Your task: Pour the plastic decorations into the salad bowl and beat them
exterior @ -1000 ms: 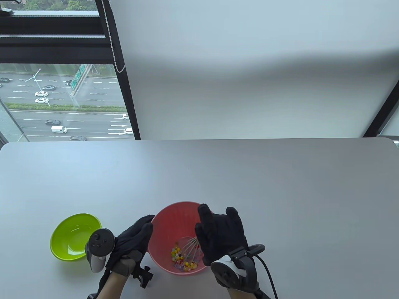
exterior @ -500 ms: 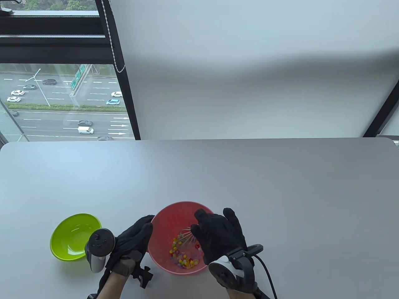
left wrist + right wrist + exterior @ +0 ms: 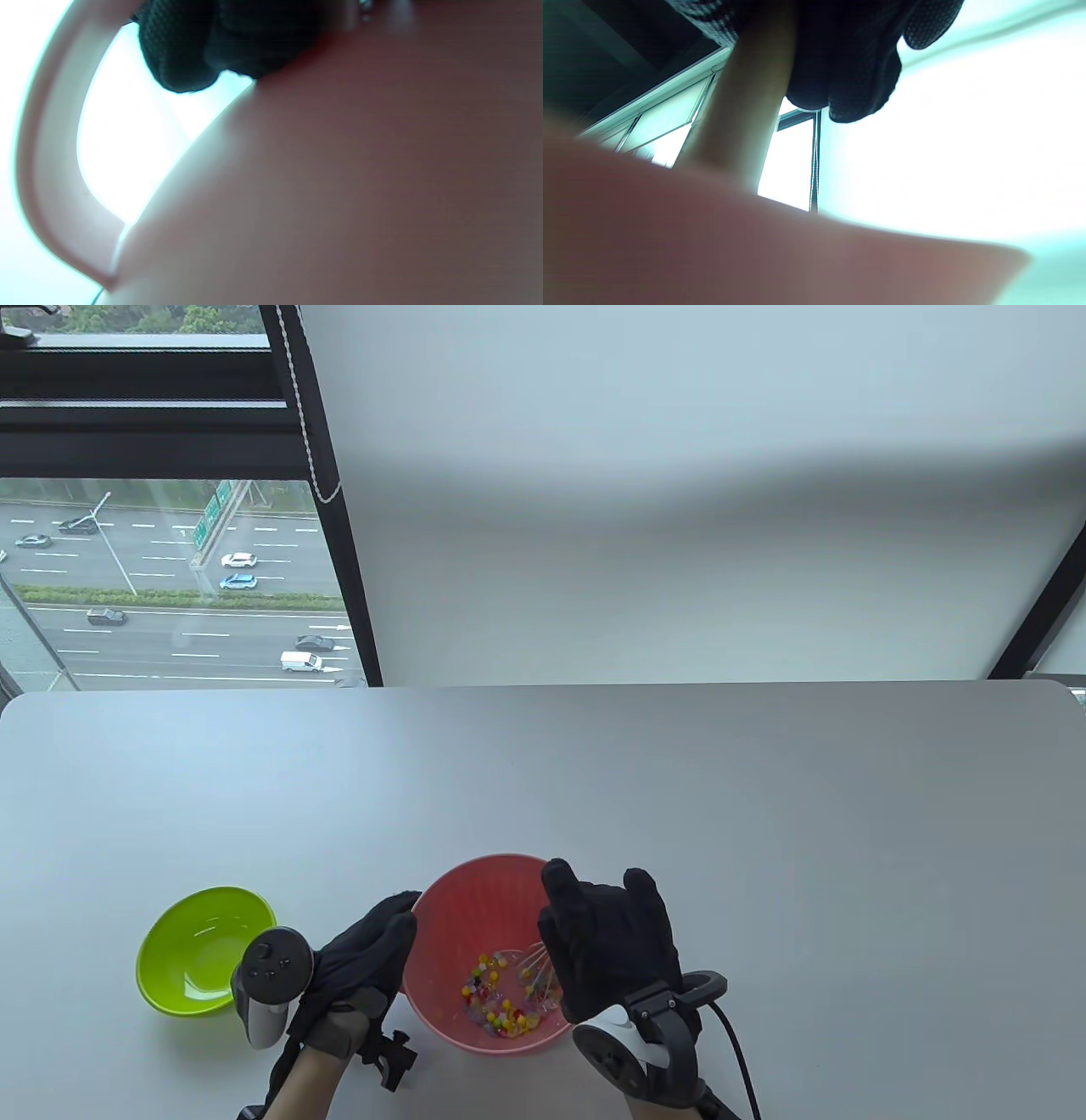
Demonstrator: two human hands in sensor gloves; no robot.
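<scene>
The pink salad bowl [image 3: 475, 891] stands near the table's front edge with several coloured plastic beads [image 3: 496, 1001] in its bottom. A wire whisk [image 3: 534, 971] dips into the beads on the bowl's right side. My right hand [image 3: 607, 942] is above the bowl's right rim, fingers curled round the whisk handle [image 3: 746, 118]. My left hand [image 3: 365, 959] grips the bowl's left wall just under the rim. In the left wrist view its fingertips [image 3: 186, 59] lie against the bowl wall [image 3: 339, 190].
An empty green bowl [image 3: 204, 950] sits left of my left hand. The grey table [image 3: 679, 780] stretches far and right. A window and a white wall lie beyond the far edge.
The whisk head swung to the far left in the bowl and has come back to the near right. My right hand followed it. The beads shifted. My left hand stayed put.
</scene>
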